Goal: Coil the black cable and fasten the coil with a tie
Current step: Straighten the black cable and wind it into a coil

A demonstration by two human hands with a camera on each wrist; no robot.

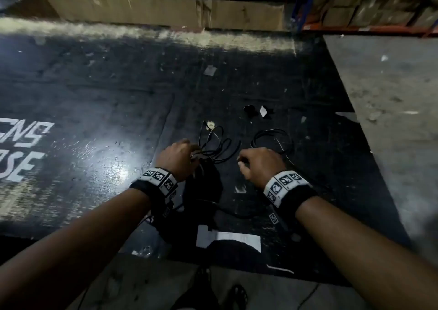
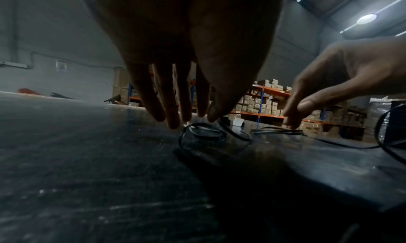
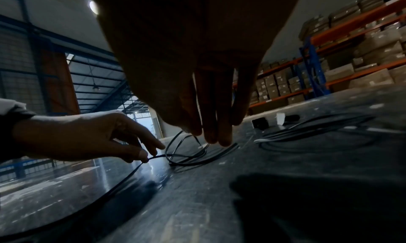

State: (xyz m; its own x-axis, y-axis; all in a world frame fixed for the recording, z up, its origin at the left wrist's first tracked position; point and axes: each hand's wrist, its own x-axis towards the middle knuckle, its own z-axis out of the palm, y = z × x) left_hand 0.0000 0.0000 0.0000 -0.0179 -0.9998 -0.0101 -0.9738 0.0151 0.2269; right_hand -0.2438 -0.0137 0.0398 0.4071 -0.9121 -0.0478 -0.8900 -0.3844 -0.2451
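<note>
A thin black cable (image 1: 208, 153) lies in loose loops on the dark floor mat (image 1: 94, 108), with a second bunch of loops (image 1: 272, 131) to the right. My left hand (image 1: 180, 153) is at the left loops. In the right wrist view it (image 3: 147, 157) pinches a strand of the cable (image 3: 197, 162) between thumb and forefinger. My right hand (image 1: 258, 165) hovers between the two bunches, its fingers (image 3: 215, 135) straight and pointing down, tips at the cable. In the left wrist view its fingertips (image 2: 292, 121) touch the right bunch (image 2: 276, 131). Small black and white pieces (image 1: 257, 111) lie beyond the loops; I cannot tell whether a tie is among them.
Flattened cardboard (image 1: 166, 8) lines the far edge. Racks of boxes (image 1: 379, 6) stand at the back right. A grey concrete strip (image 1: 391, 96) borders the mat on the right. White lettering (image 1: 23, 155) marks the mat at left. A white scrap (image 1: 227, 238) lies near me.
</note>
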